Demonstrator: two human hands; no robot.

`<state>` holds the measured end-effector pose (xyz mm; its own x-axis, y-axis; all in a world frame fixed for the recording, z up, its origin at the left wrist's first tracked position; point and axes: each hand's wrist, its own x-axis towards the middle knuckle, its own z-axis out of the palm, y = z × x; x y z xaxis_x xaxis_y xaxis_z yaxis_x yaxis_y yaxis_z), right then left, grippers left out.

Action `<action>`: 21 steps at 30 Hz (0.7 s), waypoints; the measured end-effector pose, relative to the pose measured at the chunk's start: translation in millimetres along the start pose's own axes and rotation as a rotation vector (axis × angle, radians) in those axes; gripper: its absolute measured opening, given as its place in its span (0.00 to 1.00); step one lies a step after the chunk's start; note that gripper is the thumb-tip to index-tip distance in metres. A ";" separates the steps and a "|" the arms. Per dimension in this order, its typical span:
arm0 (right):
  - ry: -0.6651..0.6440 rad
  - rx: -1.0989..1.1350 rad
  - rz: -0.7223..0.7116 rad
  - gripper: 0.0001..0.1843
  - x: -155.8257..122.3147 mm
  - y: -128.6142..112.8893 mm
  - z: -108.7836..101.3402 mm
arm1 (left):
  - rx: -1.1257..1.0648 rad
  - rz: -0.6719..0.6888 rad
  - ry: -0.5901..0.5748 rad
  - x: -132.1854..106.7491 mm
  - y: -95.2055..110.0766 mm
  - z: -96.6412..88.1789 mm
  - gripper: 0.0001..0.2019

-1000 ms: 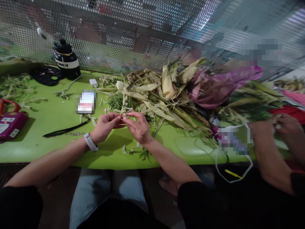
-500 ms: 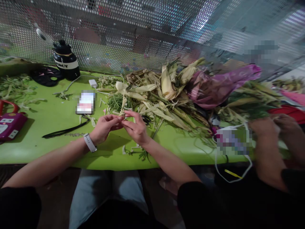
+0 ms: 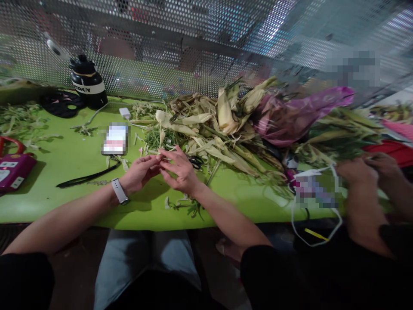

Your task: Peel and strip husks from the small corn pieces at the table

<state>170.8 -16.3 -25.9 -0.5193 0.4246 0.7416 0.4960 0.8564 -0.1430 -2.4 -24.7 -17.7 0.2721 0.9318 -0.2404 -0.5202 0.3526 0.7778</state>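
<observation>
My left hand [image 3: 140, 172], with a white-strapped watch on its wrist, is closed, thumb and finger pinched together in front of me. A pale strip of corn husk [image 3: 162, 137] rises just beyond the pinch; its lower end is hidden by my fingers. My right hand [image 3: 180, 171] has its fingers stretched and spread, their tips at the left fingertips. Behind both hands lies a tuft of thin green strips [image 3: 156, 140]. Black-handled scissors [image 3: 195, 162] sit just right of my right hand.
Corn husks [image 3: 222, 146] are heaped at the back beside a pink plastic bag [image 3: 287, 116]. On the left are a phone [image 3: 115, 138], a black bottle [image 3: 88, 84] and a purple power strip [image 3: 16, 172]. Another person's hands [image 3: 361, 170] work at the right. A perforated metal screen [image 3: 161, 47] stands behind.
Both hands have shifted slightly left. My right fingers have spread out more, and the small pale knot of husk seen between the fingertips is now mostly covered.
</observation>
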 end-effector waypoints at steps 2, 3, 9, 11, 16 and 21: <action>-0.032 0.016 -0.043 0.13 -0.1 0.7 1.0 | -0.022 0.009 0.017 1.9 1.4 -1.4 0.05; -0.045 0.021 -0.065 0.13 -0.2 0.7 1.3 | -0.028 0.019 0.023 2.7 2.3 -1.8 0.04; 0.107 0.005 0.092 0.12 -0.2 -1.3 -2.9 | -0.023 0.055 0.029 2.4 6.2 1.1 0.01; 0.187 -0.022 0.203 0.11 -0.1 0.5 -3.2 | -0.001 0.062 0.015 1.3 5.2 1.9 0.02; 0.159 -0.073 0.192 0.11 -1.1 7.5 1.0 | 0.124 0.090 -0.024 1.1 1.4 -0.4 0.09; 0.062 -0.168 0.155 0.10 -3.0 8.4 3.0 | 0.182 0.114 -0.039 2.1 -0.1 -2.2 0.12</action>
<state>174.5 -9.5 -31.2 -0.3869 0.5239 0.7588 0.6780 0.7194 -0.1510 -3.5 -22.7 -19.6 0.2529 0.9593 -0.1252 -0.3957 0.2207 0.8914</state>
